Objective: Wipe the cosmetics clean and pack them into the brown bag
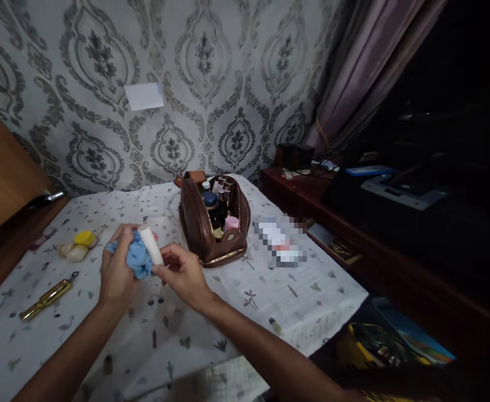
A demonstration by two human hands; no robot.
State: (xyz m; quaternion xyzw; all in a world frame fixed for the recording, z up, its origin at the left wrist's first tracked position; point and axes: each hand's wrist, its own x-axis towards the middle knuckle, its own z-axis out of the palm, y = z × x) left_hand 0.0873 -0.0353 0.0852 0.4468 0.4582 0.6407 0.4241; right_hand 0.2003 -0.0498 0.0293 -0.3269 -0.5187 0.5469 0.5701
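Observation:
My left hand is closed around a crumpled blue cloth, which presses against a white cylindrical tube. With thumb and fingers, my right hand grips the lower end of that tube. The tube is tilted, its top leaning left, and any label is out of sight. Just right of both hands stands an open brown cosmetic bag. Bottles fill it, among them one with a dark blue cap, and a pink lid shows near its front.
On the patterned white cloth lie a gold tube, a yellow-capped item and a blurred-out flat object. A wooden cabinet borders the left. A dark red desk with an open drawer stands at right.

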